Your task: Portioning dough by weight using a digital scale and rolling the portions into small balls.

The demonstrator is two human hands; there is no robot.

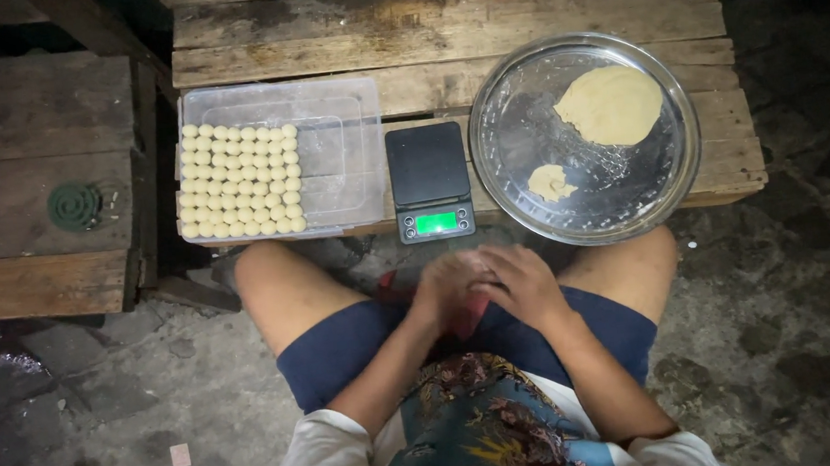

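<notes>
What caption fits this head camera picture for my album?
Both hands pressed together over the lap, before a scale, a tray of small dough balls and a metal pan with dough.

**Containers and screens in view**

1. Scale screen (436,223): small rectangular display, lit green, set in the front strip of a black digital scale (429,178) at the near edge of the wooden surface (440,27), centre.
2. Clear plastic container (331,151): shallow, rectangular, rounded corners, left of the scale; possibly a lid laid flat, hard to tell in this light.

No labels or signs visible.
</notes>
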